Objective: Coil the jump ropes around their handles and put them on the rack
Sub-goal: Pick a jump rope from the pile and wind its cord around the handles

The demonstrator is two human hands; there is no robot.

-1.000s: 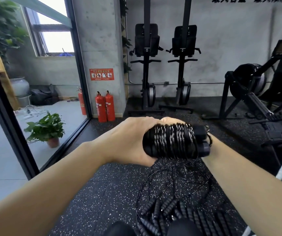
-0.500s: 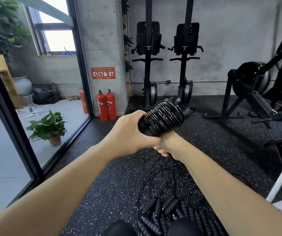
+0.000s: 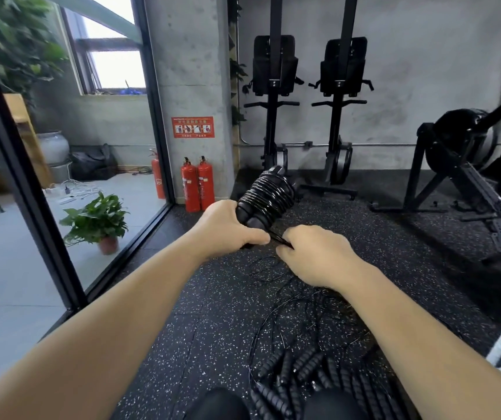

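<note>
Above the speckled floor (image 3: 212, 313), the left hand (image 3: 231, 230) is gripping the coiled jump rope (image 3: 268, 198) by its handles, now tilting upward rather than level. The right hand (image 3: 312, 253), having dropped below the bundle, is pinching the loose tail (image 3: 279, 239), probably securing it before racking.

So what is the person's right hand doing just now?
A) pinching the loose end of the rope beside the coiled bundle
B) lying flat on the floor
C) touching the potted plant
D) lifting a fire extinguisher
A: the right hand pinches the thin rope end just beside the coiled jump rope, which the left hand grips at its near end.
</note>
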